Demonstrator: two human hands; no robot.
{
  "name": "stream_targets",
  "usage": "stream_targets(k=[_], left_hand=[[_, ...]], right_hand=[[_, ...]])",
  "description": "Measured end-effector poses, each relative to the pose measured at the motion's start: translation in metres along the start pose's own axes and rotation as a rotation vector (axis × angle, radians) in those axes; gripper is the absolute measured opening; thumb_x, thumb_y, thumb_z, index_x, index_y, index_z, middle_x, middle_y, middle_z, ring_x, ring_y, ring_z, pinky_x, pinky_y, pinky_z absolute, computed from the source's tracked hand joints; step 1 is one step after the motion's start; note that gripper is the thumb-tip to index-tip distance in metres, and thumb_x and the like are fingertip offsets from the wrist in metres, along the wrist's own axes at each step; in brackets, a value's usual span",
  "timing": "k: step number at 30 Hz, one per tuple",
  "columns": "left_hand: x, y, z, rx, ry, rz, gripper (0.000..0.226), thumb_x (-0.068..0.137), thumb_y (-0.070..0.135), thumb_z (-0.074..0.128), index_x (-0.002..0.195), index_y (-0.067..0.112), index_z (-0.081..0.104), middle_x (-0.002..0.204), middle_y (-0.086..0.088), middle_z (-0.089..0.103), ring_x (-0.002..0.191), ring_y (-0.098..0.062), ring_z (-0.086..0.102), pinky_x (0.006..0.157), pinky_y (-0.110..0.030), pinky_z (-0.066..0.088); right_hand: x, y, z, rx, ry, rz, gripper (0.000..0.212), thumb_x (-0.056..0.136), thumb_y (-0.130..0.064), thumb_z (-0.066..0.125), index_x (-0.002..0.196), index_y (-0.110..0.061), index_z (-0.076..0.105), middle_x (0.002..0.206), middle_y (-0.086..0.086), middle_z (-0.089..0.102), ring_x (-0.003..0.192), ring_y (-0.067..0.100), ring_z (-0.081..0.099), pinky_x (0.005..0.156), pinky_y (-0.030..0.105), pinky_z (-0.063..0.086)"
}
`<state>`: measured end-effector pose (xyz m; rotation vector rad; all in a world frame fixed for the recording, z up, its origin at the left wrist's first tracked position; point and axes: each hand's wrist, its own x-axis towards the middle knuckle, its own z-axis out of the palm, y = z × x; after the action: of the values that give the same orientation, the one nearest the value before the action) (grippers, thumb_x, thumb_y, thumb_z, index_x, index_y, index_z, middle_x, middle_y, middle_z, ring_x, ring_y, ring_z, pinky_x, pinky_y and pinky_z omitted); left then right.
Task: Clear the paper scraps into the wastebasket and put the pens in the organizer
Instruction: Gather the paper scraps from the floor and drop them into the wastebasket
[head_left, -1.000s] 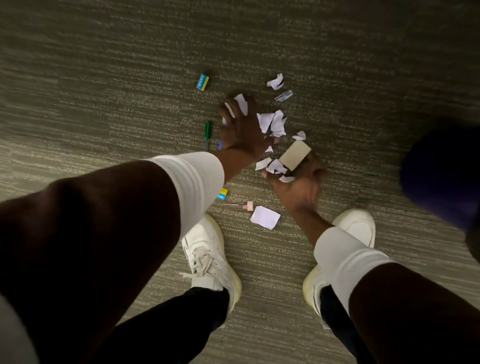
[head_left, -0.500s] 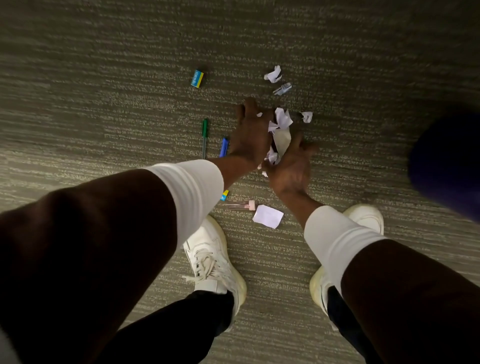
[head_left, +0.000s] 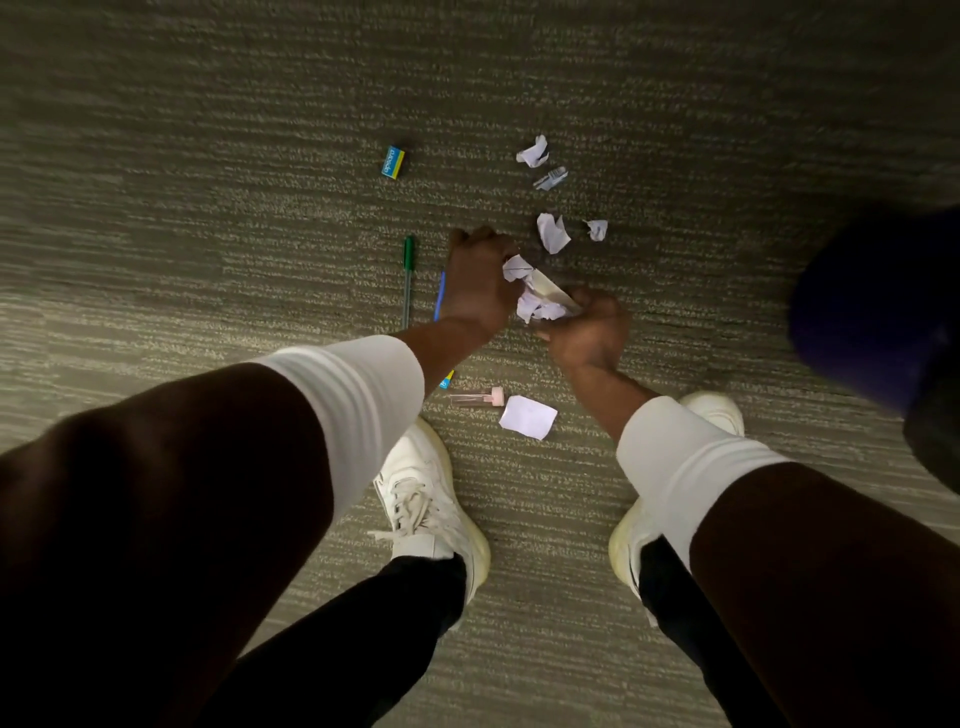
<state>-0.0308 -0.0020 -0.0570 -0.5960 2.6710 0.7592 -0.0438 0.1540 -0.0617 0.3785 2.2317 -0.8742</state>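
Note:
My left hand (head_left: 478, 283) and my right hand (head_left: 589, 332) are closed together around a bunch of white paper scraps (head_left: 535, 299) just above the carpet. More scraps lie beyond them: a crumpled one (head_left: 552, 233), a small one (head_left: 597, 229) and one farther off (head_left: 533, 152). A flat white piece of paper (head_left: 528, 417) lies near my feet. A green pen (head_left: 408, 278) lies left of my left hand, and a blue pen (head_left: 440, 296) is partly hidden behind that wrist. No wastebasket or organizer is in sight.
A small blue and yellow box (head_left: 393, 162) sits on the carpet at the far left. A clear tube with a pink cap (head_left: 478, 398) lies by my left shoe (head_left: 431, 499). A small clear item (head_left: 550, 180) lies near the far scrap. A dark blue shape (head_left: 878, 312) fills the right edge.
Both hands swept the scattered scraps together and closed on them as one bunch. The tan card that my right hand held is now buried in the bunch. A few scraps stayed behind.

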Motion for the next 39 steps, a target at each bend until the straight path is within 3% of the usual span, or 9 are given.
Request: stream_targets(k=[3,5,11,15,19,25,29,33,39], left_hand=[[-0.017,0.025,-0.021,-0.084,0.039,-0.029,0.014,0.068,0.019,0.071,0.078,0.01,0.075,0.084,-0.016,0.074,0.078,-0.038,0.066,0.078,-0.037,0.037],[-0.031,0.052,-0.039,-0.126,0.093,-0.032,0.017,0.067,0.018,0.071,0.077,0.005,0.076,0.082,-0.02,0.075,0.076,-0.039,0.068,0.074,-0.036,0.042],[-0.067,0.136,-0.082,-0.254,0.064,-0.123,0.007,0.072,0.014,0.079,0.078,0.011,0.077,0.08,-0.007,0.079,0.074,-0.029,0.073,0.073,-0.034,0.056],[-0.084,0.197,-0.101,-0.392,0.092,-0.168,0.008,0.075,0.018,0.083,0.079,0.014,0.077,0.077,0.001,0.078,0.072,-0.02,0.07,0.07,-0.035,0.052],[-0.093,0.25,-0.112,-0.48,0.084,-0.22,0.022,0.074,0.025,0.087,0.09,0.014,0.079,0.084,-0.001,0.077,0.082,-0.025,0.071,0.079,-0.04,0.058],[-0.107,0.342,-0.123,-0.628,0.038,-0.061,0.02,0.072,0.034,0.079,0.083,0.017,0.079,0.081,0.005,0.076,0.076,-0.018,0.072,0.077,-0.043,0.06],[-0.11,0.398,-0.115,-0.626,0.009,0.011,0.016,0.075,0.024,0.086,0.087,0.016,0.079,0.085,0.002,0.077,0.08,-0.021,0.072,0.078,-0.041,0.058],[-0.108,0.436,-0.096,-0.599,-0.034,0.023,0.016,0.077,0.017,0.086,0.085,0.011,0.074,0.085,-0.004,0.074,0.081,-0.024,0.069,0.077,-0.04,0.057],[-0.116,0.459,-0.088,-0.671,-0.261,0.049,0.06,0.084,0.038,0.086,0.13,0.009,0.06,0.126,-0.007,0.067,0.116,-0.021,0.062,0.081,-0.025,0.046]], right_hand=[[-0.017,-0.003,-0.019,0.076,0.043,-0.011,0.029,0.068,-0.014,0.095,0.094,-0.015,0.082,0.09,-0.002,0.08,0.082,0.02,0.078,0.074,0.041,0.067],[-0.033,-0.007,-0.042,0.159,0.041,0.018,0.028,0.073,-0.008,0.093,0.098,-0.014,0.082,0.089,-0.003,0.08,0.075,0.02,0.079,0.066,0.045,0.068],[-0.089,-0.02,-0.139,0.236,0.102,0.032,0.027,0.079,-0.009,0.089,0.105,-0.012,0.082,0.093,0.004,0.08,0.074,0.019,0.079,0.064,0.042,0.068],[-0.124,-0.027,-0.211,0.298,0.194,0.001,0.019,0.08,-0.004,0.084,0.099,-0.005,0.081,0.087,0.004,0.08,0.063,0.007,0.076,0.061,0.037,0.067],[-0.151,-0.023,-0.283,0.397,0.288,0.011,0.02,0.082,-0.006,0.084,0.101,-0.004,0.08,0.089,0.011,0.08,0.069,0.019,0.08,0.063,0.034,0.066],[-0.165,0.008,-0.363,0.467,0.412,0.042,0.017,0.083,-0.009,0.087,0.097,-0.007,0.08,0.084,0.005,0.079,0.072,0.019,0.08,0.067,0.034,0.066],[-0.161,0.025,-0.395,0.523,0.481,0.11,0.013,0.086,-0.001,0.083,0.094,-0.006,0.074,0.081,0.008,0.073,0.062,0.005,0.072,0.066,0.034,0.067],[-0.151,0.038,-0.411,0.525,0.555,0.173,0.024,0.085,-0.013,0.085,0.104,-0.004,0.072,0.092,0.014,0.073,0.077,0.023,0.076,0.067,0.038,0.067],[-0.142,0.055,-0.415,0.543,0.558,0.276,0.053,0.073,-0.017,0.081,0.122,-0.014,0.064,0.115,0.015,0.073,0.093,0.025,0.078,0.071,0.046,0.068]])
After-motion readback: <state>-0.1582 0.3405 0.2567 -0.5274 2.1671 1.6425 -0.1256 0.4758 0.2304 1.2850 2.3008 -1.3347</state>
